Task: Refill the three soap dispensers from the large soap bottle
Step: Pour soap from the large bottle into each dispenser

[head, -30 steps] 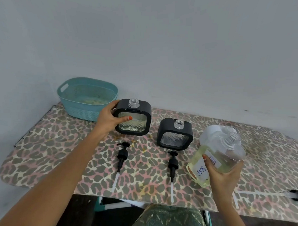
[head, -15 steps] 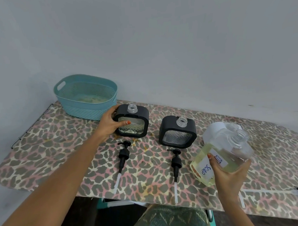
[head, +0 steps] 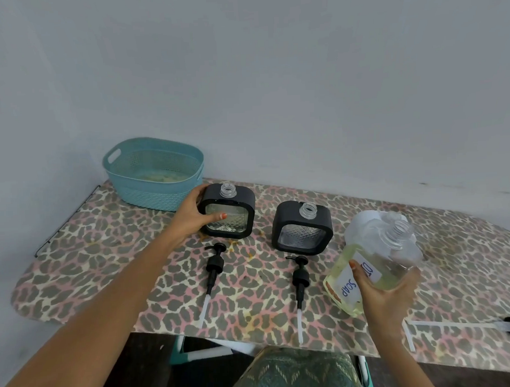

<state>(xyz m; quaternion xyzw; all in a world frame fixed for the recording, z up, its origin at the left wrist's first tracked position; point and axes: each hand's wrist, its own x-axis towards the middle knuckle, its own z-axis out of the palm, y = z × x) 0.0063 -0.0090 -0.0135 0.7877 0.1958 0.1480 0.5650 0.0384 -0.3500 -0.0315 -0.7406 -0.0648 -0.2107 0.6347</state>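
The uncapped left dispenser (head: pixel 230 220), upright on the table (head: pixel 104 258), is gripped by the left hand (head: pixel 190 219). The tilted large soap bottle (head: pixel 376 264) is held in the curled fingers (head: pixel 409 278) of the right hand (head: pixel 381 296), above the table.

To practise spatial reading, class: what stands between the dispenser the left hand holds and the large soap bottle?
The head view shows a second black-framed dispenser standing there, uncapped, apart from both.

Orange-nailed left hand (head: pixel 193 221), right hand (head: pixel 384 294); teal patterned garment (head: pixel 293 373).
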